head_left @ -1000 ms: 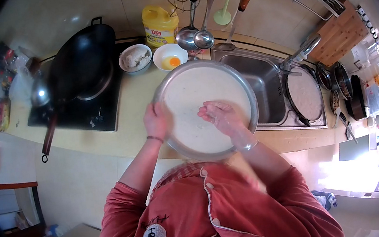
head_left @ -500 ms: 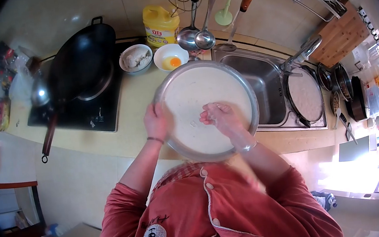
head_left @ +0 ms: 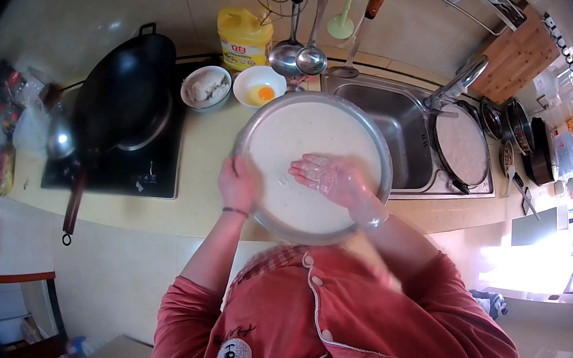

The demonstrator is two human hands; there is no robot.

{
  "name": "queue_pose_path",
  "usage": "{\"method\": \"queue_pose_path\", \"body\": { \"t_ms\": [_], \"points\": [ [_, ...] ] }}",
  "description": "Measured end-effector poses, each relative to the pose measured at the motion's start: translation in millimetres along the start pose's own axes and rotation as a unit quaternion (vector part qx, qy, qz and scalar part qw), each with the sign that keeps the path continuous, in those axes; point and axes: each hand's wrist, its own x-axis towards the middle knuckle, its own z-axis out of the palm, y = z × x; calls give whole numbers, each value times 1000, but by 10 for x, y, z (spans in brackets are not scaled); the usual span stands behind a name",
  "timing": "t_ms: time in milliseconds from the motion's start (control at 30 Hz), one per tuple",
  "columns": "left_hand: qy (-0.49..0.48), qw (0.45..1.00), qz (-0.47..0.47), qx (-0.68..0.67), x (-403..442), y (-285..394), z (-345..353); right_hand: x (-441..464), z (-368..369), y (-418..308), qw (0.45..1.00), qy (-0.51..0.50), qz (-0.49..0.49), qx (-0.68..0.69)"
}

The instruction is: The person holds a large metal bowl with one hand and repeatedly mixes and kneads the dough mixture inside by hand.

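Observation:
A large metal basin (head_left: 382, 142) sits on the counter's front edge, in front of me. White, milky liquid (head_left: 309, 130) fills it. My left hand (head_left: 236, 185) grips the basin's left rim, thumb over the edge. Above the liquid, my right hand (head_left: 329, 177) is stretched out with its palm turned up and its fingers extended. That palm looks wet with a whitish film and holds nothing I can see. Behind the basin stand a white bowl (head_left: 242, 80) with a raw egg in it and another bowl (head_left: 195, 104) with a pale, lumpy mass.
A black wok (head_left: 120, 78) rests on the induction cooker (head_left: 168, 172) at left. At right are the sink (head_left: 403, 136) and a round pan (head_left: 465, 146) with a white layer. Ladles (head_left: 311, 60) hang behind, near a yellow jug (head_left: 244, 37). A cutting board (head_left: 514, 54) leans farther right.
My right hand has opened from curled fingers to a flat, upturned palm over the liquid. My left hand keeps its hold on the rim.

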Motion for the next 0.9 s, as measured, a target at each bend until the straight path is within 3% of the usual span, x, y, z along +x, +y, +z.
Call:
{"method": "queue_pose_path", "body": {
  "t_ms": [200, 400, 467, 500, 600, 667, 700, 767, 800, 867, 900],
  "points": [
    [-3, 1000, -5, -21, 3, -9, 12, -20, 6, 13, 998, -3, -18, -64],
    [-6, 1000, -6, -11, 0, 2, -2, -37, 22, 28, 989, 66, -10, -135],
    [-6, 1000, -6, -8, 0, -4, 1, 17, -143, 18, 942, 191, -27, -275],
    [-6, 1000, -9, -9, 3, -12, 5, 7, -132, -32, 942, 191, -27, -276],
    [-3, 1000, -7, -13, 2, -18, 7, 20, -87, -118, 941, 159, 52, -294],
    [-2, 1000, -1, -15, -2, -20, 13, 143, -54, -4, 809, 275, -12, -519],
    [-4, 1000, -6, -22, 2, -36, 20, 146, 82, -16, 809, 275, -12, -519],
    [-6, 999, -12, -29, 6, -40, 22, 122, 455, -69, 621, 220, -78, -748],
    [-5, 1000, -8, -26, 6, -36, 19, 173, 430, -51, 621, 219, -79, -748],
    [-3, 1000, -5, -24, 10, -39, 11, 293, 291, 10, 506, 139, -92, -846],
    [-1, 1000, -5, -16, 11, -47, 18, 334, 230, 39, 505, 138, -92, -847]
  ]
}}
